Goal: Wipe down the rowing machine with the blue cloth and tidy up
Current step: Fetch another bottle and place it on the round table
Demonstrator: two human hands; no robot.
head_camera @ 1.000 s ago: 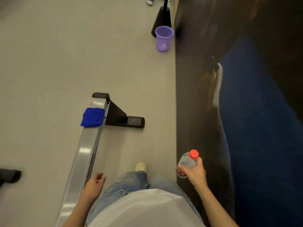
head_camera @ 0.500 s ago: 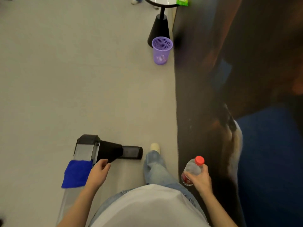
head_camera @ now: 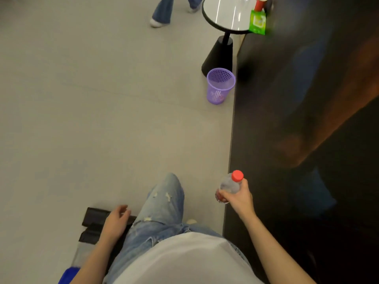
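Note:
My right hand [head_camera: 239, 198] grips a clear plastic bottle [head_camera: 229, 185] with a red cap, held out in front of my body near the dark wall. My left hand [head_camera: 115, 221] hangs loosely curled with nothing in it, above the black end foot of the rowing machine [head_camera: 93, 220] at the bottom left. The machine's silver rail [head_camera: 82, 255] runs down out of frame. Only a corner of the blue cloth [head_camera: 66, 274] shows on the rail at the bottom edge, beside my left forearm.
A purple mesh waste basket [head_camera: 220, 86] stands on the grey floor ahead, by the wall [head_camera: 307, 119]. Behind it is a round table [head_camera: 223, 15] on a black cone base, holding a green packet [head_camera: 258, 22]. Another person's legs [head_camera: 166, 11] are at the top.
I have walked forward past the rail's end: the basket and table are nearer and the rower has slid to the bottom. My left hand came off the foot. The bottle stays gripped.

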